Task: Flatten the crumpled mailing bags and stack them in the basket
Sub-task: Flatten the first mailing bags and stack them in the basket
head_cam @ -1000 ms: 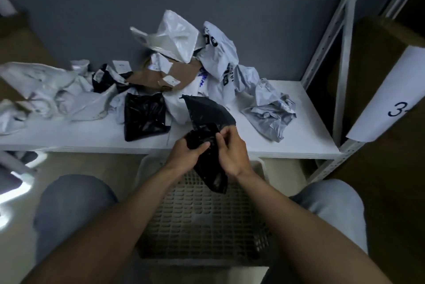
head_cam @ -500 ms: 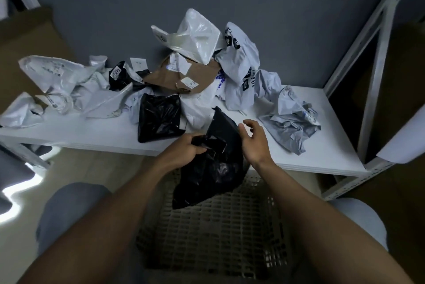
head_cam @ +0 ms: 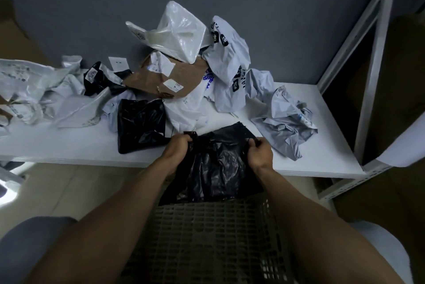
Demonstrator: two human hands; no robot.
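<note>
We hold a black mailing bag (head_cam: 218, 166) spread between our two hands at the front edge of the white bench (head_cam: 76, 145). Our left hand (head_cam: 178, 145) grips the bag's upper left corner with its fingers curled round a bunched fold. Our right hand (head_cam: 259, 152) pinches the upper right corner, its knuckles towards the camera. The two hands are level with each other and well apart, and the film between them is drawn fairly wide though still creased and glossy.

The top of the bag lies over the bench's front edge. The rest hangs down in front of the bench, and its lower hem covers the far rim of the grid-walled basket (head_cam: 207, 242), which stands on the floor between our knees. We cannot tell whether the hem touches that rim.

Behind our hands the bench carries the rest of the heap. A second black bag (head_cam: 140, 122) lies just beside our left hand. A crumpled grey bag (head_cam: 285, 120) lies near our right hand. Farther back are a torn brown paper mailer (head_cam: 167, 79), a puffed clear-white bag (head_cam: 179, 31), a white bag with dark printing (head_cam: 230, 60), and more pale bags (head_cam: 30, 86) strewn to the left. A white shelf upright (head_cam: 372, 72) rises at the right.
</note>
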